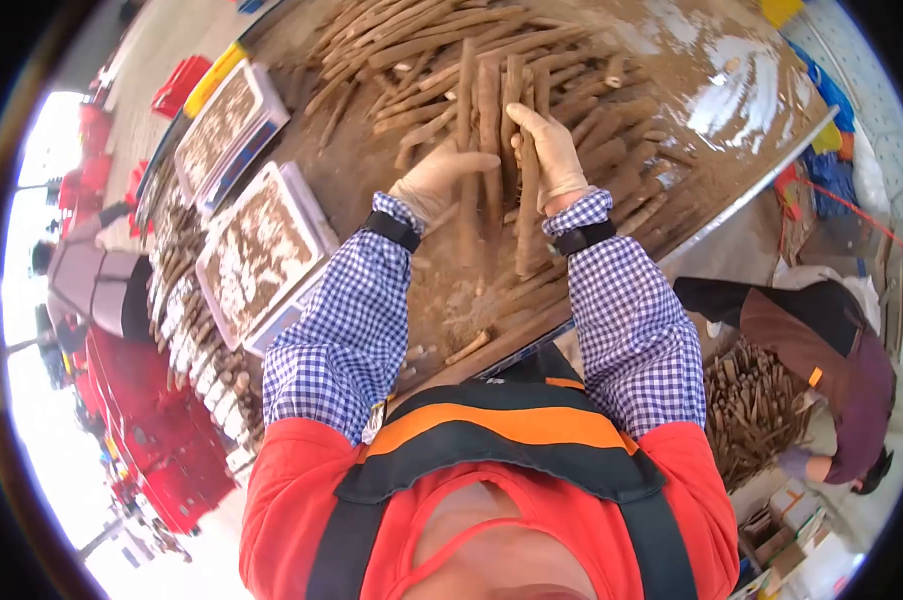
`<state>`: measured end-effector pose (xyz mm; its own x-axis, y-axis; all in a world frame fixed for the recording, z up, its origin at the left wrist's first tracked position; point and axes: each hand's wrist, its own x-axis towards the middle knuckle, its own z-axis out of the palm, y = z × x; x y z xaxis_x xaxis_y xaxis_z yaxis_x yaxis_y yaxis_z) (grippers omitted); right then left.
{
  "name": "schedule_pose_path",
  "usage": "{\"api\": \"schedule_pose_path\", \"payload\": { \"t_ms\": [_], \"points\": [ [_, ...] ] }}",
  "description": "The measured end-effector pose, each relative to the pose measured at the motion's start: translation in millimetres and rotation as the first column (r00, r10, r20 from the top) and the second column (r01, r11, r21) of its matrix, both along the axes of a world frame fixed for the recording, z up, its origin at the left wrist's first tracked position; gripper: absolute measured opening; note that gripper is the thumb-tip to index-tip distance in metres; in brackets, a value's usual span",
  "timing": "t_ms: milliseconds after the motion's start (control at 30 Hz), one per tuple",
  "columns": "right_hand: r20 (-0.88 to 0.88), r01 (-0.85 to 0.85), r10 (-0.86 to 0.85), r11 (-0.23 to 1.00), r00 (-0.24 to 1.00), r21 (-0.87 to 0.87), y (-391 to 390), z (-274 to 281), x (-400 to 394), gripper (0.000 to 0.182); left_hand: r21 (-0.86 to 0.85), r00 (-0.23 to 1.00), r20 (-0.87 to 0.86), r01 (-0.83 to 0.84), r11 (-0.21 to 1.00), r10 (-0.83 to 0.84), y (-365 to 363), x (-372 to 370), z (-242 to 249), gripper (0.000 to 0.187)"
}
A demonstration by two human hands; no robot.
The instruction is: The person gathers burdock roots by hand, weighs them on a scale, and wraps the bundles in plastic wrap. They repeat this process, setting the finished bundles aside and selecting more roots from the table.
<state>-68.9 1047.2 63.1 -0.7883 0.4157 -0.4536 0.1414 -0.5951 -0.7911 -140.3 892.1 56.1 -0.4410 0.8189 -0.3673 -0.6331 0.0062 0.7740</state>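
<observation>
Both my hands wear pale gloves and are raised over the table. Between them several long brown roots (489,120), which look like yams, stand roughly upright side by side. My left hand (439,180) is wrapped against the left side of this bunch, its thumb reaching across the front. On the other side my right hand (551,150) grips the roots with the thumb in front; its other fingers are mostly hidden. Behind the bunch lies a big heap of similar roots (421,45), spread over the dirt-covered table (436,310).
Two plastic tubs (316,215) of soil-like, whitish material stand along the left. A metal table edge (746,205) runs at the right. One person (101,260) is at far left, and another person (851,370) bends beside stacked roots (756,400) at right.
</observation>
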Motion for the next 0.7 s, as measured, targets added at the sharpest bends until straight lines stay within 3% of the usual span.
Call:
{"api": "schedule_pose_path", "payload": {
  "t_ms": [33, 167, 267, 333, 400, 433, 467, 533, 567, 600, 633, 667, 700],
  "points": [
    [-0.054, -0.035, 0.035, 0.999, 0.998, 0.001, -22.2, 12.6, -6.4, 0.022, 0.054, 0.995, 0.069, -0.078, 0.995, 0.074, -24.5, 0.8, 15.9, 0.044],
    [-0.212, -0.18, 0.16, 0.981, 0.964, -0.076, -134.4, 41.3, -43.6, 0.021, 0.0, 0.955, -0.1, -0.28, 0.96, 0.279, -148.1, -7.6, 61.3, 0.048],
    [-0.211, -0.295, 0.255, 0.938, 0.944, -0.185, -227.1, 39.9, -77.2, 0.02, -0.047, 0.917, -0.11, -0.391, 0.919, 0.384, -260.6, -18.2, 64.2, 0.042],
    [-0.207, -0.362, 0.317, 0.901, 0.926, -0.237, -283.7, -0.2, -115.1, 0.021, -0.083, 0.89, -0.157, -0.444, 0.892, 0.428, -321.4, -33.9, 46.7, 0.04],
    [-0.166, -0.366, 0.376, 0.926, 0.911, 0.088, -330.1, -23.2, -144.4, 0.022, -0.273, 0.875, -0.385, -0.412, 0.869, 0.294, -366.0, -53.6, 32.2, 0.04],
    [-0.106, -0.363, 0.369, 0.929, 0.923, 0.074, -347.0, -26.5, -152.1, 0.023, -0.357, 0.877, -0.423, -0.394, 0.847, 0.23, -380.9, -60.9, 25.8, 0.047],
    [-0.107, -0.381, 0.387, 0.922, 0.916, 0.074, -360.8, -32.6, -156.8, 0.023, -0.317, 0.856, -0.413, -0.456, 0.832, 0.312, -390.4, -65.6, 8.6, 0.051],
    [-0.321, -0.225, 0.319, 0.927, 0.892, 0.299, -377.9, -52.0, -161.7, 0.028, -0.463, 0.63, -0.772, -0.652, 0.601, 0.089, -402.3, -64.1, -10.1, 0.055],
    [-0.303, -0.165, 0.315, 0.887, 0.899, 0.432, -378.5, -44.5, -154.9, 0.014, -0.459, 0.635, -0.766, -0.647, 0.609, 0.099, -409.1, -68.5, -21.7, 0.055],
    [-0.285, -0.17, 0.318, 0.88, 0.904, 0.444, -375.9, -34.1, -148.9, 0.014, -0.423, 0.515, -0.857, -0.718, 0.553, 0.014, -414.1, -73.9, -32.8, 0.056],
    [-0.106, -0.225, 0.33, 0.811, 0.938, 0.541, -371.8, -22.8, -142.8, 0.019, -0.371, 0.386, -0.919, -0.783, 0.5, -0.078, -419.6, -74.8, -45.4, 0.057],
    [0.072, -0.292, 0.317, 0.729, 0.946, 0.619, -365.0, -18.1, -140.6, 0.026, -0.372, 0.397, -0.916, -0.78, 0.503, -0.062, -423.3, -71.5, -40.1, 0.057],
    [0.2, -0.343, 0.298, 0.577, 0.933, 0.741, -343.5, -38.8, -149.7, 0.047, -0.286, 0.545, -0.807, -0.696, 0.659, 0.226, -427.0, -67.9, -21.2, 0.056]
  ]
}}
